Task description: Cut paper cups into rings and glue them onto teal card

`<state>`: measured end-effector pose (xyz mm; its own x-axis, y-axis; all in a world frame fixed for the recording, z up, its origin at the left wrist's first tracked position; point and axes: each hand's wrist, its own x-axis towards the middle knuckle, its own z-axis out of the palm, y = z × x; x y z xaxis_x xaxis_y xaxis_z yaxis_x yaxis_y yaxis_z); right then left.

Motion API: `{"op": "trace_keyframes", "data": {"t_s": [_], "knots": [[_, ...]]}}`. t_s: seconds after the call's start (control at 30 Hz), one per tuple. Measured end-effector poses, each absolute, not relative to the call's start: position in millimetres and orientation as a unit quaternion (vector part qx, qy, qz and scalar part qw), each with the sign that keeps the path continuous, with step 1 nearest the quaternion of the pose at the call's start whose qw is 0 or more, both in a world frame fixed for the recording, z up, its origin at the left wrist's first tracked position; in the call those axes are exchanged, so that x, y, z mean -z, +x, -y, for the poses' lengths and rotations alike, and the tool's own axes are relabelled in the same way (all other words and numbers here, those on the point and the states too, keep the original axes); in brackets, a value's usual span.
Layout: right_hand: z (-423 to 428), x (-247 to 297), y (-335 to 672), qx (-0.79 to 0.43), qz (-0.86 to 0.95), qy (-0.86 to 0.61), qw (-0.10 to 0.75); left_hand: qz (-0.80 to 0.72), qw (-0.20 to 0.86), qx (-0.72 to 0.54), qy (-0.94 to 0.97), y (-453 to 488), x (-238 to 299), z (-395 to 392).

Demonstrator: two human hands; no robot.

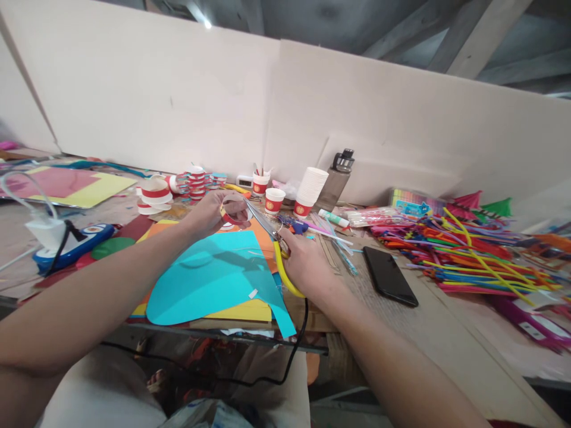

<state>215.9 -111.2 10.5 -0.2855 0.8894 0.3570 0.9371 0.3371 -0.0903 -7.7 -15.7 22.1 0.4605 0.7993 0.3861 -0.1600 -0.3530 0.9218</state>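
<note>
My left hand (pixel 213 213) is closed round a small ring cut from a red-and-white paper cup (pixel 230 217), held above a stack of coloured paper. My right hand (pixel 306 263) grips yellow-handled scissors (pixel 273 239), whose blades point up and left and reach the cup ring. A large cyan paper sheet (pixel 214 279) lies on top of orange and yellow sheets directly under both hands.
A black phone (pixel 389 275) lies right of my right hand. Several coloured pipe cleaners (pixel 473 255) are heaped at the right. Paper cups (pixel 311 190), a grey bottle (pixel 336 178) and cut cup rings (pixel 154 196) stand at the back. A white charger (pixel 47 232) sits left.
</note>
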Motion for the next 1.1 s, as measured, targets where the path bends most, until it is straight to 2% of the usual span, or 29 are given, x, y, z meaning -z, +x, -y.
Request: {"op": "trace_keyframes", "data": {"t_s": [0.2,0.4,0.83,1.1], "knots": [[109,-9,215,0.063,0.795,-0.577,0.176,-0.253,0.512,-0.474,0.670,-7,-25,18],[108,-6,216,0.058,0.794,-0.575,0.189,-0.278,0.541,-0.411,0.679,-2,-21,25],[109,-9,216,0.069,0.797,-0.575,0.173,-0.257,0.569,-0.373,0.687,-6,-22,20],[110,-12,216,0.066,0.785,-0.594,0.163,-0.271,0.513,-0.490,0.651,-6,-17,16]]}}
